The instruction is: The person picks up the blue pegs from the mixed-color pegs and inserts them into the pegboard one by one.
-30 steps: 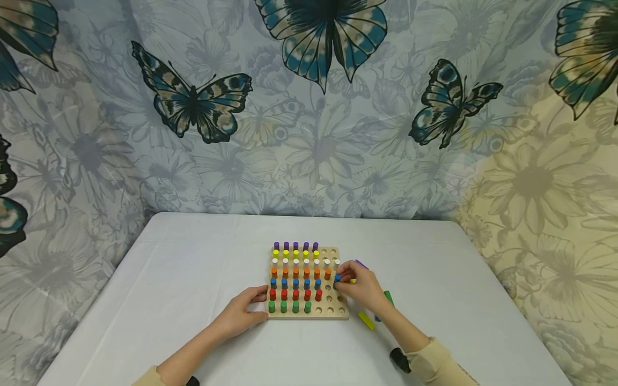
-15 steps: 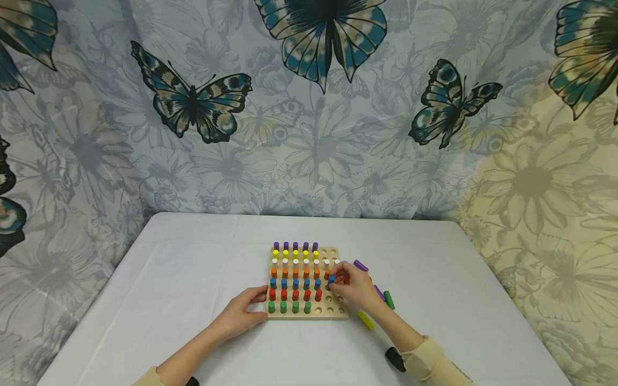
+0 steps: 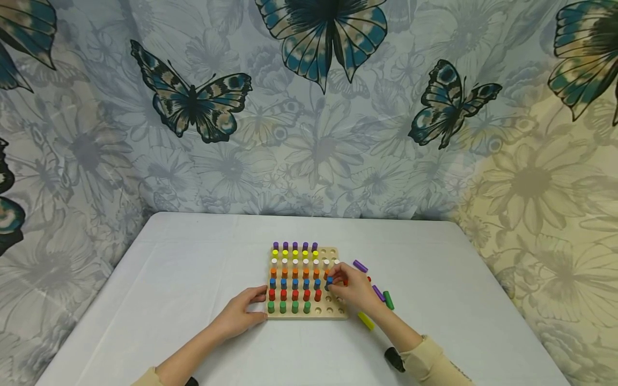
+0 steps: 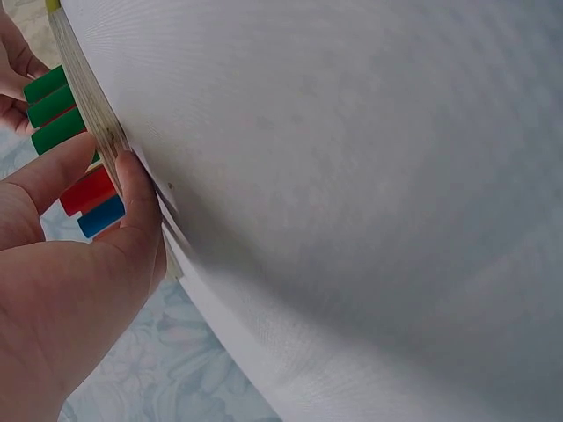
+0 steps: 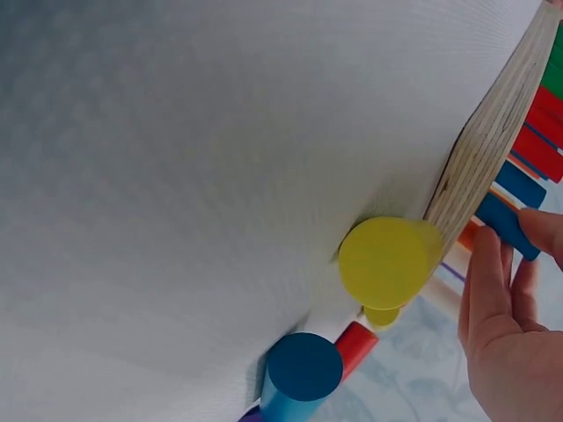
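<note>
A wooden pegboard (image 3: 309, 316) holds rows of coloured pegs: purple, yellow, white, orange, blue, red and green from back to front. My left hand (image 3: 240, 310) rests against its left edge, thumb near the front corner and fingers further back. In the left wrist view those fingertips touch the board's side beside red and blue pegs. My right hand (image 3: 356, 288) pinches a blue peg (image 3: 329, 281) between thumb and fingers, upright at the sixth place of the blue row. In the right wrist view the pinched blue peg (image 5: 505, 221) meets the board's surface.
Loose pegs lie right of the board: a purple peg (image 3: 360, 266), another purple one, a green peg (image 3: 388, 300) and a yellow peg (image 3: 365, 321). In the right wrist view a blue peg (image 5: 303, 369) and a red peg (image 5: 356, 347) lie on the white table (image 3: 193, 257).
My right hand has moved left with the blue peg, from the seventh column to the sixth, and the peg now sits lower. My left hand stays at the board's edge.
</note>
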`<act>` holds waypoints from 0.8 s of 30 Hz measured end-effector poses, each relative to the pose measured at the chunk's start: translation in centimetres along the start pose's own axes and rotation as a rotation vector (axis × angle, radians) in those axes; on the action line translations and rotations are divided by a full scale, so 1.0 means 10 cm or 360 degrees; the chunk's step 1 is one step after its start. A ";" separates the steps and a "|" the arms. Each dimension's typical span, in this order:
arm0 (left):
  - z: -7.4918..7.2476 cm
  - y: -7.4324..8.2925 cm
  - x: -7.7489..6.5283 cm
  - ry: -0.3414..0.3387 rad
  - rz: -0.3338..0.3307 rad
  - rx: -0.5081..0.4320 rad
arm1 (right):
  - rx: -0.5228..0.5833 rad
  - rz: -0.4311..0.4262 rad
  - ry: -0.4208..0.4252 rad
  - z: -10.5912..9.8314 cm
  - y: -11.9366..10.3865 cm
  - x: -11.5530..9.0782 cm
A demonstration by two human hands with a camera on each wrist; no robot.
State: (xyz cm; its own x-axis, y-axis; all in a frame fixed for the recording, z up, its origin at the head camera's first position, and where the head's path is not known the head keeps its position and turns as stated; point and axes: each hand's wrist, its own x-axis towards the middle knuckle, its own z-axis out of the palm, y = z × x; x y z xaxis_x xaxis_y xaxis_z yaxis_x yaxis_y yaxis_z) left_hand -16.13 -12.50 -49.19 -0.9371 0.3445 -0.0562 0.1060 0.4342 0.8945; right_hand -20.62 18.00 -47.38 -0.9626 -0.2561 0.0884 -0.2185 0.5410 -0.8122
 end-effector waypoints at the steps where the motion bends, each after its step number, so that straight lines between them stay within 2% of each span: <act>1: 0.00 0.00 0.00 -0.0002 0.0004 -0.0001 | 0.0000 -0.0002 0.0000 0.00 0.00 0.00; 12: 0.00 -0.01 0.00 -0.0001 -0.0004 0.0005 | -0.0008 0.0009 0.0002 0.01 -0.01 0.01; 24: 0.00 -0.01 0.00 0.0006 -0.0011 0.0008 | 0.0017 -0.0049 -0.0014 0.00 -0.01 0.00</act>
State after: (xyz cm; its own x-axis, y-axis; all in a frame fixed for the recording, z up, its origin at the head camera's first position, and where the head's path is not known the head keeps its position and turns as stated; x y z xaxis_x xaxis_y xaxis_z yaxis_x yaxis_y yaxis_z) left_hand -16.13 -12.49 -49.29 -0.9390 0.3385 -0.0606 0.1014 0.4407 0.8919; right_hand -20.55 17.92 -47.30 -0.9541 -0.2792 0.1085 -0.2461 0.5240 -0.8154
